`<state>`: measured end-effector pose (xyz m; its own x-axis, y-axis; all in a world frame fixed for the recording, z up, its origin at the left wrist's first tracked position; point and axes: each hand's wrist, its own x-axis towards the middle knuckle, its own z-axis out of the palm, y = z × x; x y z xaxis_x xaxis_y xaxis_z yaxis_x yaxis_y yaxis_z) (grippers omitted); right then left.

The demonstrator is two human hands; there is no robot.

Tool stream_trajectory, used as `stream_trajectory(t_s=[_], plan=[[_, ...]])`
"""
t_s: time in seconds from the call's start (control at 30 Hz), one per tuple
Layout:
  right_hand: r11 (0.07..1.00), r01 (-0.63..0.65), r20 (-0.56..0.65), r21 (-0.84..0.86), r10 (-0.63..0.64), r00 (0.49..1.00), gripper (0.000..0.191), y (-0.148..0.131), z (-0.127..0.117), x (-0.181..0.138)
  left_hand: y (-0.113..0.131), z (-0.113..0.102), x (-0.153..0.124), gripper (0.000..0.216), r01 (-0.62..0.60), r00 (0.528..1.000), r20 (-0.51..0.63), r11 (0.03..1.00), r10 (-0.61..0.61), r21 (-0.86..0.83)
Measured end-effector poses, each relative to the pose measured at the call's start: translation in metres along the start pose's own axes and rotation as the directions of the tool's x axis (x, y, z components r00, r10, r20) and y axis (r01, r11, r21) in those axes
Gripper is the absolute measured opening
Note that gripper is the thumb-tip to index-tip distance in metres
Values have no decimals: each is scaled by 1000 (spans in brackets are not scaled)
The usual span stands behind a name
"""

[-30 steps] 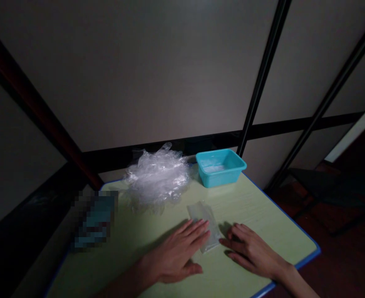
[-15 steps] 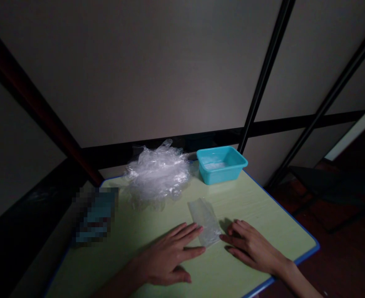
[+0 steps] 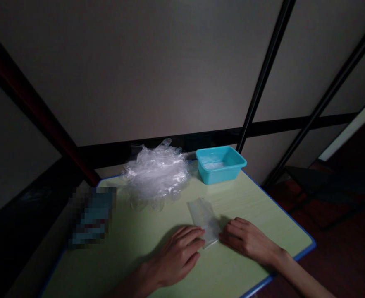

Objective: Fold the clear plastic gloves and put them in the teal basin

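The left grip (image 3: 179, 254), half curled, rests its fingertips on the near left side of a clear plastic packet (image 3: 204, 217); the right grip (image 3: 246, 238), fingers bunched, touches the near right corner. Whether either of the 2 pinches the film, I cannot tell. The packet lies flat, between and just beyond them. It looks light, limp and slick, apt to slide or crease, so the near corners seem the best hold. Beneath both grips is the pale green bench (image 3: 250, 203). Farther out, beyond the left grip, sits a heap of clear plastic (image 3: 157, 171); beyond the right, a turquoise basin (image 3: 221, 176).
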<state>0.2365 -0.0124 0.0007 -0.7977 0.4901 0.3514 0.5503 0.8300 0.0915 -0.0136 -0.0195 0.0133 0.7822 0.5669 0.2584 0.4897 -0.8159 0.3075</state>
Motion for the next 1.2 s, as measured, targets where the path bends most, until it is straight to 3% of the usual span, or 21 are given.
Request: stream_trajectory(t_s=[0.17,0.37,0.53,1.2], plan=[[986,-40,76,163,28,997,18,-17,-10,3,2,2,-2,31,9,1000,15,1000,-9,-19],[960,-109,241,257,46,969,39,-34,-12,0,-6,-5,5,50,-65,976,207,998,65,-10],[958,-137,268,251,67,961,43,-33,-13,1,-13,-3,8,63,-79,948,309,997,75,2],[961,-103,289,255,26,957,48,-29,-2,9,-12,-3,7,58,-102,944,318,995,91,17]])
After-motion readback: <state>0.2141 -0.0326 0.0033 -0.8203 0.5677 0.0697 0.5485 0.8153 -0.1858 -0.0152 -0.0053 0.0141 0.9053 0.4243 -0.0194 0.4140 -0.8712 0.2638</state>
